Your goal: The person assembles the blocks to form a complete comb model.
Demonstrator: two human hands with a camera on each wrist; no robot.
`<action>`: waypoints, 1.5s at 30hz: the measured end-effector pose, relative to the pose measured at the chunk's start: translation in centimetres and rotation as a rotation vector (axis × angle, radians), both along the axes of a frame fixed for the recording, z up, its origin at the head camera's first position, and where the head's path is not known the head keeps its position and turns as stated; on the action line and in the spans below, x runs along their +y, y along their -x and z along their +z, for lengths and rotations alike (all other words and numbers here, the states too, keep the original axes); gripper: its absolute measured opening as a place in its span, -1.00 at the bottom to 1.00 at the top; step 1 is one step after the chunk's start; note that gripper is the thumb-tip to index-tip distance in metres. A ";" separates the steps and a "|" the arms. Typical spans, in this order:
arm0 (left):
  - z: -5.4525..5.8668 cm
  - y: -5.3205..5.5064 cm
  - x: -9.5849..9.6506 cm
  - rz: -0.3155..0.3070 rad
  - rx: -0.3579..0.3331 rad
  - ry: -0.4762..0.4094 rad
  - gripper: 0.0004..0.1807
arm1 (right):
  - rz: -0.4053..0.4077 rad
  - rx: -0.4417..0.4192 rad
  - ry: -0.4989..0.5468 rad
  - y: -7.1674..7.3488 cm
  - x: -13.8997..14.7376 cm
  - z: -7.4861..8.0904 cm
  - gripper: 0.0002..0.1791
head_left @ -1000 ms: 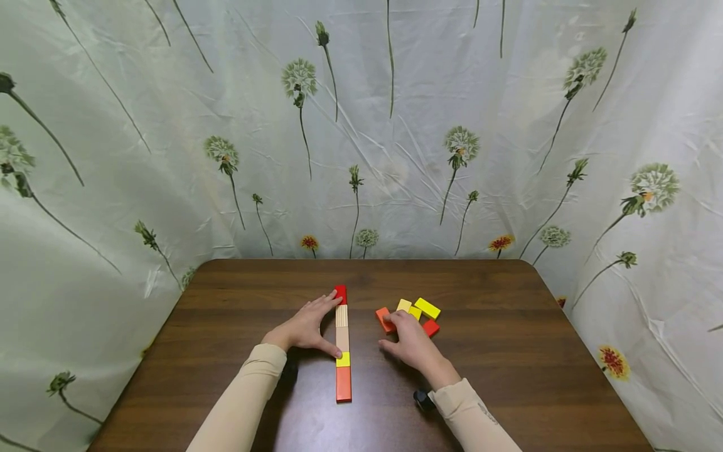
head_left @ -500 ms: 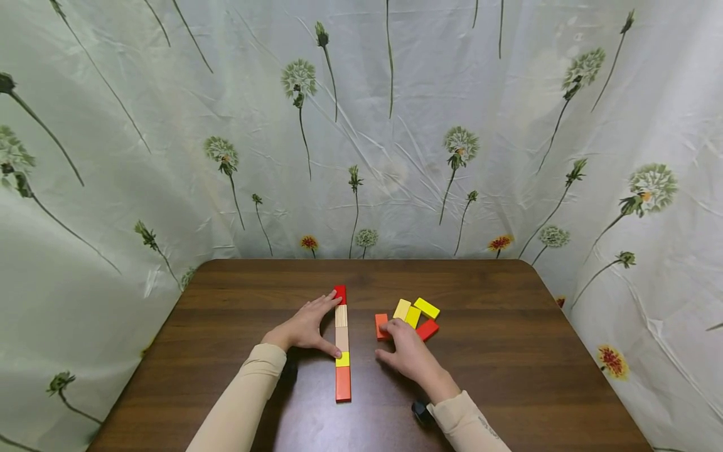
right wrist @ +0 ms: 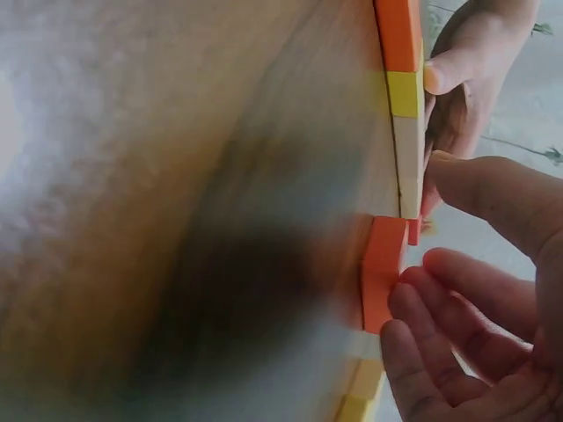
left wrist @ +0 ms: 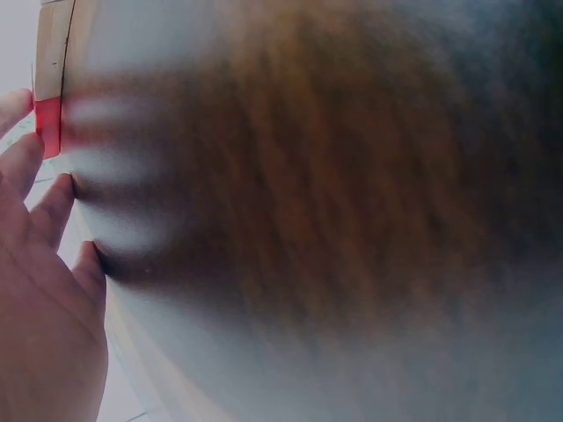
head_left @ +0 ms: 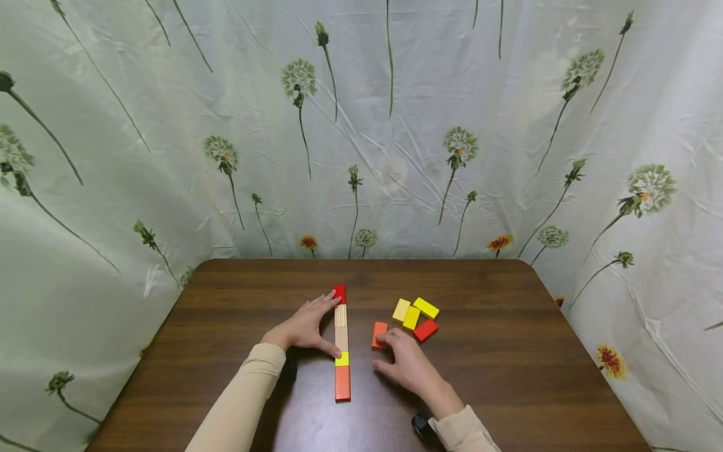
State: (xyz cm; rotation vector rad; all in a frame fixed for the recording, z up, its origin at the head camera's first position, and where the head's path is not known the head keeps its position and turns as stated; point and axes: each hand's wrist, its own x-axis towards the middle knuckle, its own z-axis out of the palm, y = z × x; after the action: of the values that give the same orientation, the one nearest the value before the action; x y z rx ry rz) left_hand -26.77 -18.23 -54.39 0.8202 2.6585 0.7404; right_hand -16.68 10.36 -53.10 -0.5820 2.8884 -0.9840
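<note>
A straight row of wooden blocks runs away from the person: orange point(head_left: 342, 384), yellow point(head_left: 342, 361), two plain wood ones, and red point(head_left: 339, 293) at the far end. My left hand point(head_left: 303, 328) spans the row from its left side, thumb at the yellow block and outstretched fingers at the red one. To the right, a loose orange block point(head_left: 378, 331) lies flat. The fingertips of my right hand point(head_left: 417, 367) touch it, while the thumb stands apart from it. In the right wrist view the loosely bent fingers meet the orange block point(right wrist: 383, 272) on one side only.
Beyond the right hand lie a pale block point(head_left: 401, 309), two yellow blocks point(head_left: 411, 318) and a red block point(head_left: 425, 330). They rest on a dark brown wooden table point(head_left: 508, 364). A flowered curtain point(head_left: 395, 157) hangs behind the far edge.
My right hand has drawn the orange block toward the person and slightly left, away from the loose group. The red and yellow blocks beside it shifted a little. My left hand has stayed put.
</note>
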 end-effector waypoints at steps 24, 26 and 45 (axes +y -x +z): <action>0.3 0.0 0.2 0.006 -0.020 0.005 0.41 | -0.209 -0.131 0.209 2.6 0.9 -2.3 -0.27; 0.3 0.0 0.2 0.007 -0.017 0.001 0.41 | -0.208 -0.140 0.204 2.7 0.9 -2.3 -0.26; 0.1 0.1 -0.1 0.001 -0.002 -0.008 0.41 | -0.170 -0.218 0.218 3.6 1.8 -2.0 -0.31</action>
State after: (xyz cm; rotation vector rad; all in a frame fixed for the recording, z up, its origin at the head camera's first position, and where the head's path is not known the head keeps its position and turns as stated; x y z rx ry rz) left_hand -26.83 -18.28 -54.32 0.8194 2.6563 0.7520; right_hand -20.33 12.16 -55.11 -0.2213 2.6908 -1.3068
